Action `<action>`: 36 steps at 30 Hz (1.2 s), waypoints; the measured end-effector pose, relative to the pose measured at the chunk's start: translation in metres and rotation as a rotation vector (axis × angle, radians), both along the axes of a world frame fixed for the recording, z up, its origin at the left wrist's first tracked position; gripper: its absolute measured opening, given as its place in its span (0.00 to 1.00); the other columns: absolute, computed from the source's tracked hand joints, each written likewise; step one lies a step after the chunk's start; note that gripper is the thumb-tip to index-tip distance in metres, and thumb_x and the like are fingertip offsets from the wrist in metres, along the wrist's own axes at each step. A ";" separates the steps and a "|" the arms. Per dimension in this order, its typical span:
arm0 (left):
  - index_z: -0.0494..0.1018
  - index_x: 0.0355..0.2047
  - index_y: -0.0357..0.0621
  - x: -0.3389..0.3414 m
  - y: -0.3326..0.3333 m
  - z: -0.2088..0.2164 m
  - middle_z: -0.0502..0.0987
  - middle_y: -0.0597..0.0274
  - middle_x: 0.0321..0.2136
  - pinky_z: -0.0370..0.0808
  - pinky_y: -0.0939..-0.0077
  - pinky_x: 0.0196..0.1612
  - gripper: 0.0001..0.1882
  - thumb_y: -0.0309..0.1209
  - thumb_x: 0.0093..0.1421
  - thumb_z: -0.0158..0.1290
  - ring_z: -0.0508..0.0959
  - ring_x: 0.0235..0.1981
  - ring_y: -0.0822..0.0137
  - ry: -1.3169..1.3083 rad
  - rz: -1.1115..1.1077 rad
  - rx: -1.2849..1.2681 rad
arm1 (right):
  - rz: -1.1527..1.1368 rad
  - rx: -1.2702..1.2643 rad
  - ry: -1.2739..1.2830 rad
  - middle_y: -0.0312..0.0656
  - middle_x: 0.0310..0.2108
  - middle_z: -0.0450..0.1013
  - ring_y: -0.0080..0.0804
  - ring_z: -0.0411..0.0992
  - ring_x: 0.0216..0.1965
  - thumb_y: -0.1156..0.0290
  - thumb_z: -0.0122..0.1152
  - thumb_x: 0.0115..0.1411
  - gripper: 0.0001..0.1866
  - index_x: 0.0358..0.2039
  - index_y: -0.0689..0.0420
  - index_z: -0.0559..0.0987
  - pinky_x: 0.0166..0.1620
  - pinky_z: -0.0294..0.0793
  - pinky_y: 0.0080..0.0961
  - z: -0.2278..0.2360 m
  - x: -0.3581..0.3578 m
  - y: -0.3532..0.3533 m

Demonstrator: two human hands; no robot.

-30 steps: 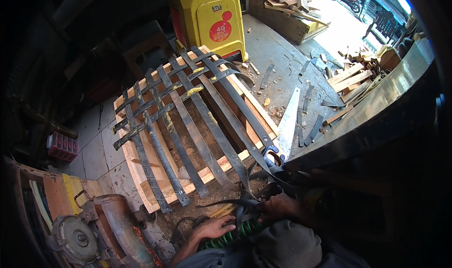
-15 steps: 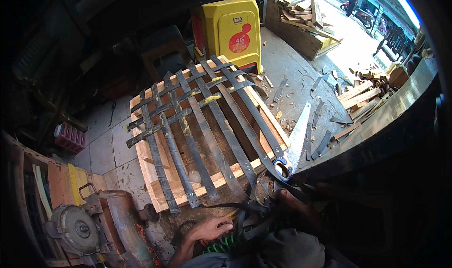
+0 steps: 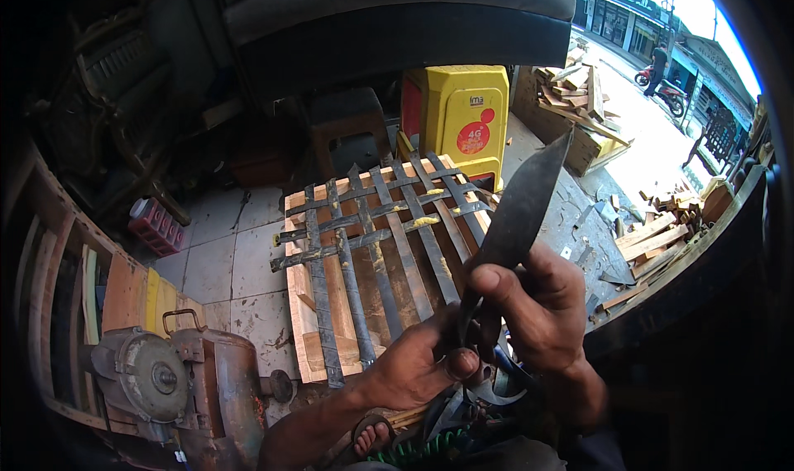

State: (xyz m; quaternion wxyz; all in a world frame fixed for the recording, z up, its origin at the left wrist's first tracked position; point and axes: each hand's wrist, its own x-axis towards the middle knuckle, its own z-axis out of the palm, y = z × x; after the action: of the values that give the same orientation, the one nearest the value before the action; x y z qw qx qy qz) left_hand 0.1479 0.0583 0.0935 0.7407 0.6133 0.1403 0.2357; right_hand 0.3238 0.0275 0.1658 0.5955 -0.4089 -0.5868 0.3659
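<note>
Close in front of me, my left hand (image 3: 413, 365) and my right hand (image 3: 542, 315) hold a dark, flat rubber strip (image 3: 526, 205). Its upper part stands up wide and ends in a slanted point. The right thumb and fingers pinch it below the wide part. Lower down, my left fingers close around it, and the part between the hands is mostly hidden. Behind the hands lies a wooden frame (image 3: 299, 326) with black rubber straps (image 3: 386, 285) woven across it, yellow smears on some. Loose dark strips (image 3: 496, 395) hang below my hands.
Left stands a rusty tank compressor (image 3: 236, 380) with a round motor. A yellow plastic stool (image 3: 463, 119) is beyond the frame. Wood offcuts fill a crate (image 3: 600, 158) and pile up (image 3: 662, 235) at right. A red bottle crate (image 3: 155, 225) sits on the tiles; a dark sofa (image 3: 397, 37) is behind.
Both hands have risen from low near the frame's front edge, now holding the rubber strip up. The view has tilted upward. The handsaw by the frame is now largely hidden behind my right hand.
</note>
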 end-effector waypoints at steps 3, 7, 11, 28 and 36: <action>0.65 0.57 0.38 -0.027 0.024 0.062 0.74 0.63 0.36 0.72 0.77 0.35 0.36 0.59 0.66 0.49 0.73 0.32 0.76 0.066 0.273 0.251 | 0.159 0.039 0.142 0.34 0.28 0.75 0.17 0.71 0.22 0.65 0.60 0.69 0.14 0.45 0.63 0.79 0.25 0.70 0.18 0.035 -0.019 0.041; 0.80 0.43 0.39 -0.089 0.075 0.104 0.69 0.70 0.16 0.65 0.76 0.25 0.34 0.61 0.68 0.44 0.70 0.20 0.78 0.565 0.489 0.594 | 0.142 -0.017 0.102 0.34 0.25 0.75 0.18 0.71 0.20 0.58 0.60 0.68 0.17 0.40 0.62 0.81 0.24 0.69 0.18 0.020 -0.030 0.090; 0.81 0.46 0.40 -0.131 0.114 0.097 0.77 0.58 0.23 0.74 0.64 0.34 0.32 0.58 0.66 0.49 0.79 0.27 0.62 0.931 0.638 0.892 | 0.159 -0.290 0.136 0.40 0.28 0.76 0.24 0.73 0.21 0.58 0.67 0.63 0.19 0.37 0.65 0.80 0.22 0.72 0.21 -0.025 -0.059 0.128; 0.85 0.29 0.45 -0.128 0.154 0.054 0.80 0.49 0.21 0.75 0.59 0.43 0.08 0.36 0.55 0.65 0.83 0.31 0.51 1.553 0.697 1.166 | 0.495 -0.941 -0.164 0.56 0.38 0.78 0.32 0.81 0.23 0.61 0.62 0.65 0.29 0.50 0.80 0.71 0.20 0.79 0.19 -0.193 -0.144 0.178; 0.85 0.28 0.43 -0.159 0.149 -0.048 0.83 0.47 0.27 0.69 0.60 0.49 0.09 0.35 0.54 0.65 0.84 0.34 0.52 1.600 0.871 0.915 | 0.393 -0.867 0.224 0.35 0.21 0.69 0.18 0.59 0.12 0.65 0.66 0.62 0.14 0.36 0.64 0.75 0.13 0.55 0.20 -0.233 -0.160 0.172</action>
State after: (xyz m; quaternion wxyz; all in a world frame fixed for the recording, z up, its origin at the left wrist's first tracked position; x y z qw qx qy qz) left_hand -0.0107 0.2074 0.0457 -0.0258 0.7110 0.7017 0.0368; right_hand 0.1642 0.1991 -0.0672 0.3497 -0.4589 -0.3787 0.7237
